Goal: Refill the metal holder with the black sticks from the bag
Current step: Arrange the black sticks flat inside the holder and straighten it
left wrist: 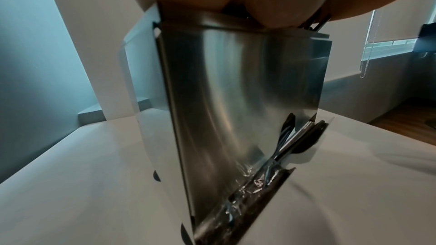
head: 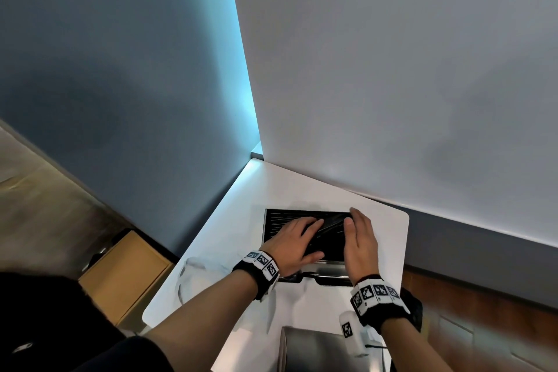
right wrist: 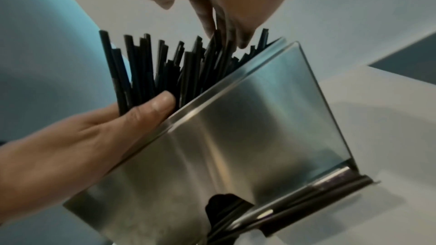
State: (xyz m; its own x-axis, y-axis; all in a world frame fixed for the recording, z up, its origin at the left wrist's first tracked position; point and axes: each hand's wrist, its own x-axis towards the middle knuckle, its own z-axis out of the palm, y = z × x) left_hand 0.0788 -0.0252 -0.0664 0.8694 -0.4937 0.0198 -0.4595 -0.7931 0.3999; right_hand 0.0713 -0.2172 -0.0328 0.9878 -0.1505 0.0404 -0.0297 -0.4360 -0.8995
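Observation:
The metal holder (head: 327, 272) stands on the white table (head: 271, 184), packed with black sticks (head: 280, 220) that poke unevenly out of its open top (right wrist: 165, 62). My left hand (head: 314, 238) lies across the sticks with straight fingers. Its thumb (right wrist: 162, 101) rests at the holder's front rim, with sticks between thumb and fingers. My right hand (head: 351, 220) is held flat against the right end of the bundle, and its fingertips (right wrist: 219, 31) touch the stick tops. The holder's steel face (left wrist: 235, 90) has a bottom slot where a few sticks (left wrist: 295, 141) show.
A crumpled clear bag (head: 193, 275) lies on the table left of my left wrist. A grey metal piece (head: 311, 350) and a white tagged cylinder (head: 347, 331) sit at the near edge. A cardboard box (head: 126, 275) stands on the floor to the left. Walls close the far side.

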